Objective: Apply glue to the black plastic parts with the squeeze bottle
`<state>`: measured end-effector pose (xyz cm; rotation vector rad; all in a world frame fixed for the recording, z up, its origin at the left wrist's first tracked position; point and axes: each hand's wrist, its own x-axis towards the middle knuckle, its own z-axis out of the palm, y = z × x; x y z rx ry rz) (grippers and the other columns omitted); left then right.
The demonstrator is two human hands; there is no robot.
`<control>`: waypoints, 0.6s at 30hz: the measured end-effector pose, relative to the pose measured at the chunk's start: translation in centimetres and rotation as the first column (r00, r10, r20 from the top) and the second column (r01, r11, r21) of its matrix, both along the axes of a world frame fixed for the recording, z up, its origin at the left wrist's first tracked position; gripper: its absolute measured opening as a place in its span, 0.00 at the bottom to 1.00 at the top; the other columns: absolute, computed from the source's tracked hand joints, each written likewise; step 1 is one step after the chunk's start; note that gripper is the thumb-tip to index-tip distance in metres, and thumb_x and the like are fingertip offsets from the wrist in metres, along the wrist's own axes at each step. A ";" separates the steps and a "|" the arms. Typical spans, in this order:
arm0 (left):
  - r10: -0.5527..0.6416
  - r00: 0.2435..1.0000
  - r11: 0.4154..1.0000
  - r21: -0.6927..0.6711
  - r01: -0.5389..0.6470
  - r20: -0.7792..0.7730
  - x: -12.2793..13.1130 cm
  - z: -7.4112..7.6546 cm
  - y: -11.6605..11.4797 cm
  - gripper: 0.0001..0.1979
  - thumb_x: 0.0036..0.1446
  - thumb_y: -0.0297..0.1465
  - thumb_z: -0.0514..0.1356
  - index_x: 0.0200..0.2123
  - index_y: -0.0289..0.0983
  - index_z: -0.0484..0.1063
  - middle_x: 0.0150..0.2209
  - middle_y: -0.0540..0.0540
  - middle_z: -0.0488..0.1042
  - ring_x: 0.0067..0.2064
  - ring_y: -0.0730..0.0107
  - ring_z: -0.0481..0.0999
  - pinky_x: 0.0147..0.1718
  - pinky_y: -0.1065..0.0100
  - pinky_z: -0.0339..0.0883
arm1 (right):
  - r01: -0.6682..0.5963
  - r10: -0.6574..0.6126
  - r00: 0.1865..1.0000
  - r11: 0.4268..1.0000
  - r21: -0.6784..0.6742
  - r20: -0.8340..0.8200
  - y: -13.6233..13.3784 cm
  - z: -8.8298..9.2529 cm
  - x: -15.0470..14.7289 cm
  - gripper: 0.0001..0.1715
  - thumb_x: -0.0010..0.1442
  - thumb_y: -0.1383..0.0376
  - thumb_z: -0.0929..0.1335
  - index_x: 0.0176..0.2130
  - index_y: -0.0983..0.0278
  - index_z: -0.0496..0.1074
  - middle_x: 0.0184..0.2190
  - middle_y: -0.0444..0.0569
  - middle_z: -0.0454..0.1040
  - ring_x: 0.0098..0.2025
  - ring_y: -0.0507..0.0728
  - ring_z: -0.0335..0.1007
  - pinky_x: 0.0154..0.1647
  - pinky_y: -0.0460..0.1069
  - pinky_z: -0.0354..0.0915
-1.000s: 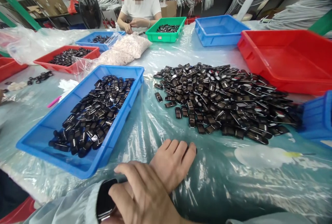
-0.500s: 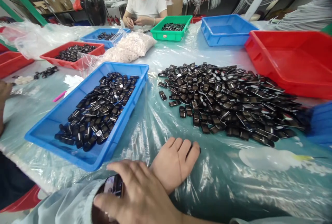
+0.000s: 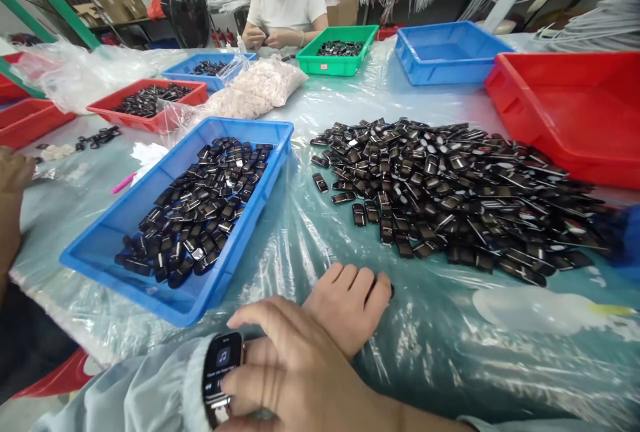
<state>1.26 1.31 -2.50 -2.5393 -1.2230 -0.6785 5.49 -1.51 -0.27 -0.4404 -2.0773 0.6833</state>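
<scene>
My left hand (image 3: pixel 350 309) rests on the plastic-covered table with its fingers curled under; a small dark spot shows at its edge, and what is beneath the fingers is hidden. A smartwatch (image 3: pixel 220 369) with a lit screen sits on the left wrist, at the cuff of a pale blue sleeve. Across that wrist lies my right hand (image 3: pixel 295 365), fingers apart, a fingertip on the watch screen. Beyond my hands is a large heap of small dark glossy parts (image 3: pixel 430 185). To the left, a blue tray (image 3: pixel 105 259) holds more of these parts.
A person (image 3: pixel 285 12) in white works across the table; another person's hand (image 3: pixel 13 179) is at the left edge. Around stand a green tray (image 3: pixel 327 67), a blue tray (image 3: pixel 445 72), a large red tray (image 3: pixel 570 105), a smaller red tray (image 3: pixel 150 122) and a bag (image 3: pixel 265 89).
The view has shifted slightly. My right hand's fingers have moved onto the watch, whose screen now shows a lit music display. My left hand keeps its curled pose.
</scene>
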 end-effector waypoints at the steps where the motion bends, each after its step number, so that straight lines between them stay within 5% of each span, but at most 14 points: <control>1: 0.001 1.000 1.000 -0.003 -0.001 -0.001 0.0 0.0 0.0 0.14 0.67 0.21 0.50 0.40 0.32 0.77 0.25 0.50 0.73 0.24 0.67 0.68 0.23 0.65 0.67 | -0.002 0.002 1.000 1.000 0.005 0.015 0.1 0.1 0.1 0.19 0.61 0.53 0.70 0.27 0.64 0.77 0.45 0.52 0.74 0.45 0.56 0.73 0.47 0.50 0.71; 6: 0.001 1.000 1.000 -0.023 -0.001 0.000 -0.1 0.0 0.0 0.15 0.68 0.23 0.49 0.40 0.31 0.77 0.25 0.48 0.73 0.24 0.66 0.69 0.24 0.64 0.67 | 0.030 -0.029 0.998 0.999 -0.027 0.060 0.1 0.2 0.2 0.18 0.61 0.51 0.69 0.35 0.64 0.75 0.45 0.51 0.73 0.46 0.56 0.74 0.48 0.50 0.72; 18: -0.015 1.000 1.000 -0.019 0.016 0.020 -0.2 -0.4 0.1 0.13 0.69 0.24 0.49 0.41 0.30 0.74 0.26 0.48 0.72 0.25 0.67 0.68 0.25 0.65 0.64 | 0.013 -0.012 0.990 1.000 -0.005 0.138 0.2 0.8 0.2 0.18 0.44 0.56 0.80 0.30 0.63 0.76 0.42 0.49 0.76 0.43 0.56 0.75 0.47 0.50 0.75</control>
